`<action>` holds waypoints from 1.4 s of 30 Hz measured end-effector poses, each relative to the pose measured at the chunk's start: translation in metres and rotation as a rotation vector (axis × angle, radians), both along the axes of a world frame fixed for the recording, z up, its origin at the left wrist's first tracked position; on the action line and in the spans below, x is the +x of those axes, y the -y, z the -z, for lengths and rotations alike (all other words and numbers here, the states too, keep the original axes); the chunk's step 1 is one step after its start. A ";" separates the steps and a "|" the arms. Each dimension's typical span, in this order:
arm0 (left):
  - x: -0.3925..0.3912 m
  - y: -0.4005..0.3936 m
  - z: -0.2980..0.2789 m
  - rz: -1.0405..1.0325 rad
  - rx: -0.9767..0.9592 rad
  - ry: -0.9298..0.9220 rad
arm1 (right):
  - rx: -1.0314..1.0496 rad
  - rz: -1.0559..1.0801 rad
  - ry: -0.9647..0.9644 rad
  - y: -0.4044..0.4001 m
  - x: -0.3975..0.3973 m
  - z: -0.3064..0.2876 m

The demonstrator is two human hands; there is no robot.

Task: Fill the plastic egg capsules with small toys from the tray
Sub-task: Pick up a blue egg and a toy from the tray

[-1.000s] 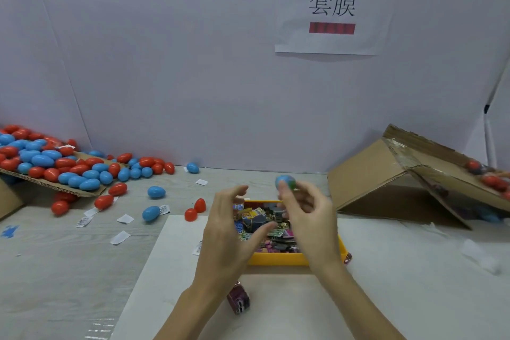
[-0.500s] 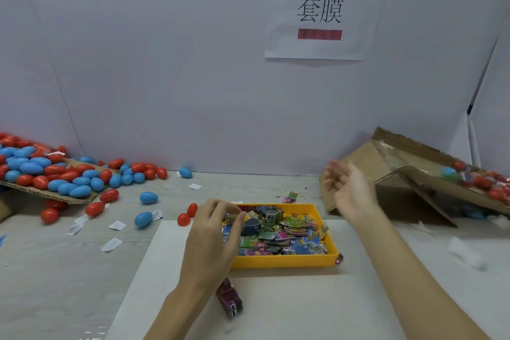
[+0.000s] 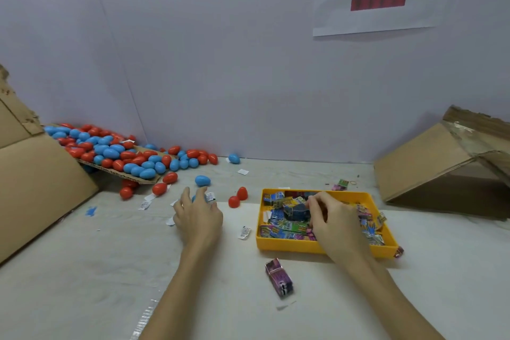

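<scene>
A yellow tray (image 3: 287,246) full of small wrapped toys (image 3: 284,225) sits right of centre. My right hand (image 3: 335,219) is inside the tray, its fingertips curled and pinching among the packets by a dark blue toy (image 3: 296,211). To the left, my left hand (image 3: 197,215) reaches over a blue egg capsule (image 3: 207,196) on the table, with fingers curled round it so that most of the egg is hidden. A heap of red and blue egg capsules (image 3: 124,154) lies on a cardboard flap at the back left.
A loose blue egg (image 3: 202,180) and two red pieces (image 3: 238,197) lie between the heap and the tray. A purple toy packet (image 3: 278,277) lies in front of the tray. Cardboard boxes stand at the left (image 3: 36,182) and right (image 3: 430,163). Paper slips are scattered about.
My right hand came back from the right-hand box, without the blue egg it held, and went into the tray. My left hand left the tray and moved left onto a blue egg.
</scene>
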State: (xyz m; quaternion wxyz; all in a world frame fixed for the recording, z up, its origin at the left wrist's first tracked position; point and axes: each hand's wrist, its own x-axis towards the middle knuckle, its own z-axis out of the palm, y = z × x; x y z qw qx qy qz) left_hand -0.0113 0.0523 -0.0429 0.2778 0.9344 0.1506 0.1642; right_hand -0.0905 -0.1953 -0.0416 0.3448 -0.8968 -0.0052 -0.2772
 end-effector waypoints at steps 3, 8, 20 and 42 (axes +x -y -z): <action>0.014 -0.016 0.008 0.126 0.081 0.097 | -0.008 -0.001 0.020 -0.001 0.001 0.001; 0.005 0.004 -0.007 0.358 -0.142 0.268 | -0.028 -0.002 0.011 0.000 0.001 0.002; -0.068 0.083 -0.027 0.858 -0.800 0.257 | -0.211 -0.144 0.257 -0.020 -0.020 -0.018; -0.072 0.087 -0.036 0.837 -1.168 -0.019 | -0.096 -0.176 0.231 -0.019 -0.026 -0.026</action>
